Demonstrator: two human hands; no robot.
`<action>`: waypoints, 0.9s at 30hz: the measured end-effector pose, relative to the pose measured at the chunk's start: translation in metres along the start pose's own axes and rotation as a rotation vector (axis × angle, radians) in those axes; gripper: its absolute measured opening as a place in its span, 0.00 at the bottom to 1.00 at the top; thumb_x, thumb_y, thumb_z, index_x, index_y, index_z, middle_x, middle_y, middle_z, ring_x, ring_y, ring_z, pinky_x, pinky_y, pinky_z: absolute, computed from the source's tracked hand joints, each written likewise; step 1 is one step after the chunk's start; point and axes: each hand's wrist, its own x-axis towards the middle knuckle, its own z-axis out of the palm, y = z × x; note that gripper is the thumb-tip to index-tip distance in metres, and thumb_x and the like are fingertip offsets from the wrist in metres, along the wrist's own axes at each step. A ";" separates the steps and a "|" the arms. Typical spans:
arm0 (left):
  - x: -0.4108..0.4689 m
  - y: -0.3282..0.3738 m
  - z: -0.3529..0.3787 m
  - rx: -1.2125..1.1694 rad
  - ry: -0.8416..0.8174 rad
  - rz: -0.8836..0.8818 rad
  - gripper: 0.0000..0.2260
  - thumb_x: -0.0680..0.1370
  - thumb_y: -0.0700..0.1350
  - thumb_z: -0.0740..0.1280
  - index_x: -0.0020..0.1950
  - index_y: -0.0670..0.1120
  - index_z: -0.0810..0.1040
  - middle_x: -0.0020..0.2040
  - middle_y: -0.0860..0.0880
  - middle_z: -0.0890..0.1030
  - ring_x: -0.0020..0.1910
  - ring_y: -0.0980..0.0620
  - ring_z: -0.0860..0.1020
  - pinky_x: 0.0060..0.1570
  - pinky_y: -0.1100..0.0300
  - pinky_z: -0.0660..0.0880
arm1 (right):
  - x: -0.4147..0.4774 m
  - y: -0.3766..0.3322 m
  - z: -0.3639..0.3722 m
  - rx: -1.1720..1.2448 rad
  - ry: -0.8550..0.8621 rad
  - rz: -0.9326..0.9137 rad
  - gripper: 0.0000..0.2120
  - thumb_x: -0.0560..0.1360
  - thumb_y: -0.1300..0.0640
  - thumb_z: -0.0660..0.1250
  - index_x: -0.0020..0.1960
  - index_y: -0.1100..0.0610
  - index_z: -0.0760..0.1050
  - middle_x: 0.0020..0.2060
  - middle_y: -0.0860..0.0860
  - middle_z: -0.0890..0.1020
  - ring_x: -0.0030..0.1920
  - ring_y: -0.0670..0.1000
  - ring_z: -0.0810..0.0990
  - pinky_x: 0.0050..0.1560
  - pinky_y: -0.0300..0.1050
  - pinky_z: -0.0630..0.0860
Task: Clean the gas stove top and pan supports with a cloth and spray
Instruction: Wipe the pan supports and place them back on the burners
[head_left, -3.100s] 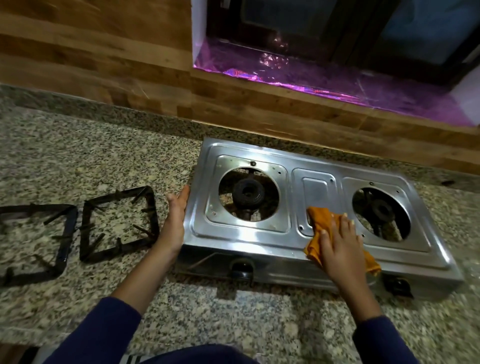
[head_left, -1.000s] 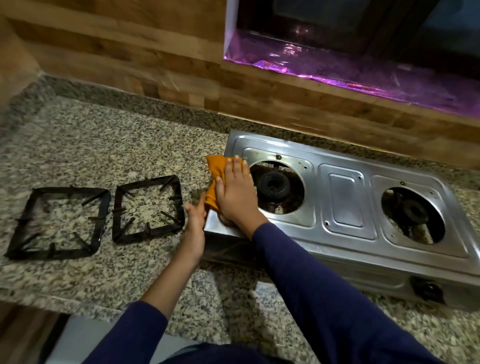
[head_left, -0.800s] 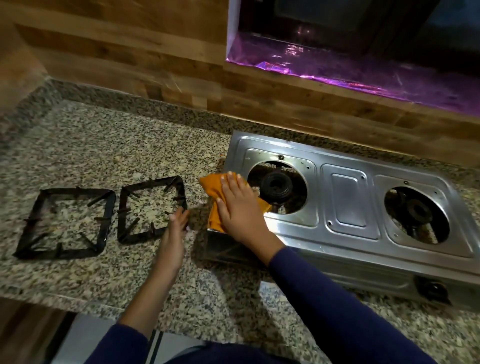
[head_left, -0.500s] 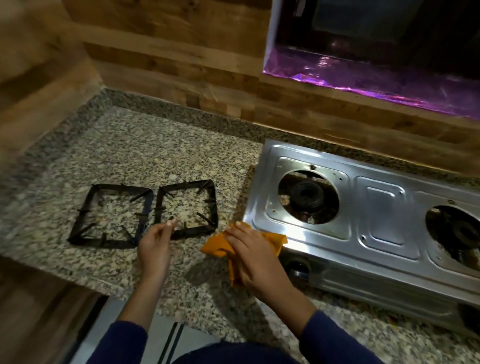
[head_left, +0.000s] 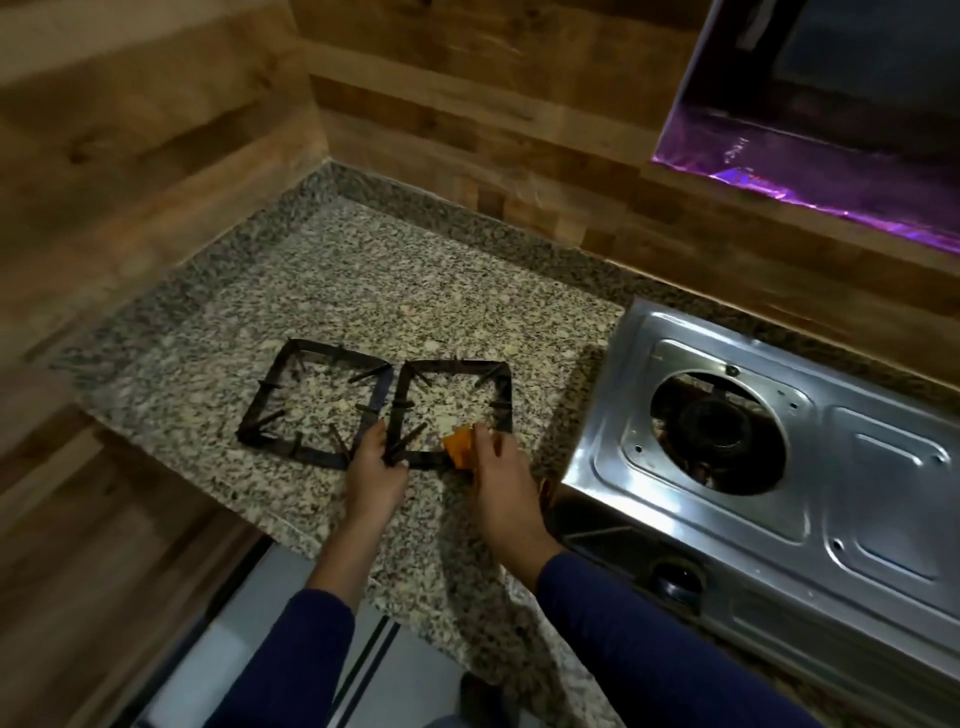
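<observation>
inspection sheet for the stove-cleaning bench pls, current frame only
Surface: speckled granite countertop, bare apart from the items below.
Job's things: steel gas stove at right, supports off, left burner exposed; two black pan supports side by side on the counter, left pan support and right pan support; orange cloth. No spray seen.
Clutter: nothing seen.
Grippers: left hand grips the right support's near-left corner; right hand presses the cloth on its near bar.
Cables: nothing seen.
Surroundings: wood-panel wall; purple-lit window recess.
</observation>
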 end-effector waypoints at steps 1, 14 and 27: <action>0.000 -0.001 -0.001 -0.026 -0.008 -0.011 0.29 0.78 0.33 0.65 0.77 0.46 0.62 0.70 0.43 0.73 0.68 0.43 0.73 0.58 0.54 0.71 | 0.001 0.000 0.004 0.001 -0.039 0.020 0.24 0.78 0.64 0.58 0.73 0.56 0.60 0.63 0.58 0.66 0.61 0.61 0.68 0.59 0.56 0.72; 0.015 0.012 -0.002 0.059 0.009 -0.072 0.24 0.79 0.66 0.54 0.36 0.49 0.73 0.34 0.49 0.72 0.32 0.50 0.71 0.39 0.55 0.68 | -0.009 0.007 0.018 0.010 -0.073 0.103 0.26 0.78 0.69 0.58 0.75 0.60 0.60 0.73 0.60 0.56 0.70 0.62 0.62 0.68 0.52 0.67; 0.011 0.032 0.020 -0.429 0.034 -0.244 0.25 0.78 0.65 0.58 0.54 0.43 0.78 0.47 0.43 0.82 0.47 0.44 0.80 0.46 0.53 0.78 | -0.018 -0.034 -0.009 0.229 0.203 -0.300 0.20 0.79 0.59 0.60 0.70 0.55 0.68 0.65 0.53 0.70 0.62 0.50 0.70 0.60 0.39 0.69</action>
